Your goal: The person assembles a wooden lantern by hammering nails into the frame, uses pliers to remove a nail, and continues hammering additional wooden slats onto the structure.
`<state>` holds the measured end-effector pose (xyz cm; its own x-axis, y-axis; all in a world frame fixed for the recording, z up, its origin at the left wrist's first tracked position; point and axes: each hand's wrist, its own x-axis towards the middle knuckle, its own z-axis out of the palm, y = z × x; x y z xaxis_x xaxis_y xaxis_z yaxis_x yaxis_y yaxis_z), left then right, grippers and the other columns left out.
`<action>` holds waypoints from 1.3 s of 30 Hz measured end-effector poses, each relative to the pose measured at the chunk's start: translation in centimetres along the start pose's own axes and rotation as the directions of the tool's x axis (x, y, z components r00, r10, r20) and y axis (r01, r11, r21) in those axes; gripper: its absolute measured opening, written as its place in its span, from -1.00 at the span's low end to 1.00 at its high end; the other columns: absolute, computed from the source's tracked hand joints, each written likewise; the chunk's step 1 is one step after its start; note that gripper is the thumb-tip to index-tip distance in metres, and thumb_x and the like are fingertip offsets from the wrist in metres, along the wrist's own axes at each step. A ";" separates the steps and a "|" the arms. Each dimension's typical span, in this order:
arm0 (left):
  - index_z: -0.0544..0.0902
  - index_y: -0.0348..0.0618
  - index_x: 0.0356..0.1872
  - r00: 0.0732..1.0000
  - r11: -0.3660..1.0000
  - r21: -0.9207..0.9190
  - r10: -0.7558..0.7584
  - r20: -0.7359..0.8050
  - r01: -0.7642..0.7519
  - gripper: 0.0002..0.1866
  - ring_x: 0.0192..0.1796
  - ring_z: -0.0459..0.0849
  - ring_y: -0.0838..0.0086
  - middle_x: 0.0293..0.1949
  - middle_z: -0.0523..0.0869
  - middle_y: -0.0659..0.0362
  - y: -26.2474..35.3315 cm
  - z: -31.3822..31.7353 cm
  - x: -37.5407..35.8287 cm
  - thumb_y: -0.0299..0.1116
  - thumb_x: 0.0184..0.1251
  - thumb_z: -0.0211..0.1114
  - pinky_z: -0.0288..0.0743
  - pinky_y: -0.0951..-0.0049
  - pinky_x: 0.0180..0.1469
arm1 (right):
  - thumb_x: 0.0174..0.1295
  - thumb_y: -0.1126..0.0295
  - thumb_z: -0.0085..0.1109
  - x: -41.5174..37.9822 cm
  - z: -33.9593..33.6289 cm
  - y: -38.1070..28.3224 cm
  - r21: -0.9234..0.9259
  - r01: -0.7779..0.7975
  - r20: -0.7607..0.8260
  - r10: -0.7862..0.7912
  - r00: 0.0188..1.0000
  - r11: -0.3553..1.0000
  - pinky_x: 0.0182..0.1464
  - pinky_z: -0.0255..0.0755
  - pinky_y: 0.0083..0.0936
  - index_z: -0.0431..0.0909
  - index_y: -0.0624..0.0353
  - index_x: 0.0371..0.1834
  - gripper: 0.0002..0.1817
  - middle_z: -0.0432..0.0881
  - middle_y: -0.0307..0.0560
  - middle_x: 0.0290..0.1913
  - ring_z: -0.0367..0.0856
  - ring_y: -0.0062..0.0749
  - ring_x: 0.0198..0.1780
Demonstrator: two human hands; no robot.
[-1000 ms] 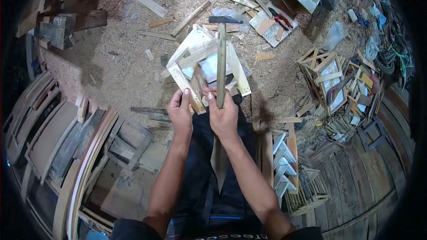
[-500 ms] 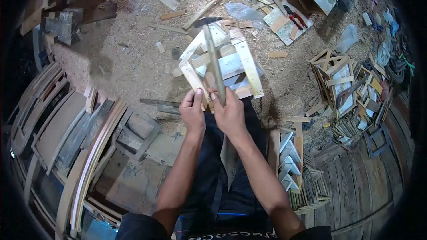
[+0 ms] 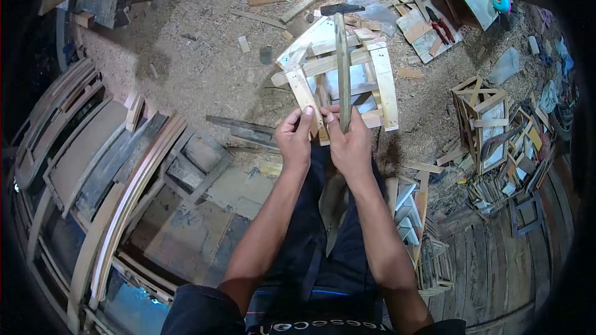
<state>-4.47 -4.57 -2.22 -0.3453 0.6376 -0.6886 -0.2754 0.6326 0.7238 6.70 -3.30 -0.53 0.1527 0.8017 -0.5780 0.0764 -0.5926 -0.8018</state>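
Observation:
My right hand (image 3: 349, 138) is closed around the lower part of a hammer's (image 3: 343, 68) wooden handle. The handle points away from me, and the dark metal head lies beyond the far side of a small wooden frame (image 3: 386, 84). This frame is built of pale slats joined at angles, with dark fastener spots at the corners. The thumb and fingers of my left hand (image 3: 294, 134) pinch the near end of its left slat. Both hands are close together at the frame's near edge, above my dark trousers. The hammer handle overlaps the frame's middle.
Red-handled pliers (image 3: 439, 26) lie on a board at the upper right. A wooden crate (image 3: 490, 125) stands right among heaped offcuts. Stacked curved wood pieces (image 3: 133, 189) fill the left side. Loose slats (image 3: 313, 1) lie on the sawdust-covered floor ahead.
The view has swung, so the surroundings sit further right and mostly lower. The hammer has tilted rightward over the frame, its handle now more upright in view. Both hands keep their holds.

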 end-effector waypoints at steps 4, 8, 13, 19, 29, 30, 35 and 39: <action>0.72 -0.34 -0.14 0.999 0.998 0.039 0.042 0.008 -0.042 -0.79 -0.24 0.61 0.70 -0.25 0.73 0.26 -0.5 -0.3 0.3 -0.36 0.49 0.27 0.47 0.64 -0.15 | 0.41 0.44 0.17 0.0 0.0 0.4 -0.064 0.028 -0.001 -0.028 1.000 0.998 -0.11 0.54 -0.48 0.59 0.28 -0.07 -0.86 0.76 -0.04 -0.22 0.69 -0.49 -0.21; 0.72 -0.32 -0.13 0.996 0.994 0.053 0.092 0.000 -0.092 -0.79 -0.25 0.63 0.69 -0.25 0.75 0.25 -0.9 -0.2 0.3 -0.35 0.50 0.27 0.49 0.63 -0.16 | 0.34 0.47 0.14 0.0 0.1 0.1 0.002 -0.011 -0.004 0.011 1.000 1.000 -0.10 0.53 -0.14 0.56 0.31 -0.14 -0.86 0.72 0.17 -0.20 0.70 0.13 -0.15; 0.73 -0.32 -0.12 0.998 0.997 0.036 0.063 0.001 -0.063 -0.78 -0.27 0.62 0.70 -0.26 0.74 0.26 -0.6 -0.1 0.3 -0.33 0.50 0.27 0.47 0.64 -0.19 | 0.34 0.48 0.14 0.0 0.5 1.0 -0.008 0.050 -0.029 -0.050 0.998 0.999 -0.10 0.54 -0.13 0.55 0.33 -0.13 -0.85 0.73 0.19 -0.20 0.71 0.15 -0.14; 0.73 -0.31 -0.12 1.000 0.999 0.032 0.021 -0.010 -0.021 -0.75 -0.30 0.59 0.72 -0.28 0.74 0.28 0.2 0.4 -0.2 -0.28 0.51 0.28 0.43 0.65 -0.26 | 0.36 0.49 0.15 -0.1 1.0 1.0 -0.003 0.024 -0.067 -0.024 0.997 1.000 -0.10 0.55 -0.30 0.54 0.34 -0.10 -0.85 0.75 0.09 -0.21 0.70 -0.15 -0.17; 0.72 -0.31 -0.07 0.997 0.993 0.093 0.072 -0.014 -0.071 -0.70 -0.34 0.58 0.70 -0.28 0.74 0.27 -0.8 -0.3 0.3 -0.23 0.53 0.25 0.43 0.63 -0.30 | 0.40 0.45 0.15 -0.4 0.9 -0.2 0.009 0.031 -0.094 -0.030 0.995 0.999 -0.12 0.58 -0.39 0.53 0.35 -0.06 -0.82 0.76 0.07 -0.19 0.76 -0.24 -0.18; 0.72 -0.31 -0.07 0.997 0.993 0.096 0.072 -0.009 -0.070 -0.70 -0.34 0.58 0.70 -0.28 0.74 0.27 -0.9 -0.3 0.4 -0.23 0.53 0.25 0.43 0.63 -0.30 | 0.40 0.45 0.15 -0.4 0.8 -0.2 0.011 0.030 -0.099 -0.029 0.995 0.999 -0.12 0.58 -0.39 0.53 0.35 -0.06 -0.82 0.76 0.07 -0.19 0.76 -0.24 -0.18; 0.72 -0.33 -0.07 0.995 0.991 0.094 0.094 0.020 -0.096 -0.70 -0.30 0.60 0.68 -0.28 0.74 0.26 -0.5 -0.4 0.3 -0.24 0.52 0.26 0.47 0.62 -0.25 | 0.39 0.45 0.17 -1.2 1.0 -0.5 0.002 0.042 -0.141 -0.042 0.989 0.999 -0.15 0.59 -0.34 0.55 0.33 -0.06 -0.82 0.76 0.08 -0.22 0.77 -0.19 -0.19; 0.72 -0.33 -0.08 0.995 0.990 0.097 0.098 -0.004 -0.097 -0.71 -0.28 0.61 0.67 -0.26 0.74 0.25 -0.2 -0.2 0.2 -0.24 0.51 0.28 0.48 0.61 -0.20 | 0.38 0.45 0.17 -1.7 0.8 -0.1 0.054 0.048 -0.134 -0.041 0.990 0.997 -0.16 0.59 -0.31 0.55 0.31 -0.05 -0.82 0.76 0.07 -0.22 0.78 -0.17 -0.20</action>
<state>-4.69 -4.66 -2.46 -0.3745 0.6947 -0.6141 -0.1517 0.6074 0.7797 5.68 -4.54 0.44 0.2802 0.8075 -0.5191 0.0306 -0.5480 -0.8359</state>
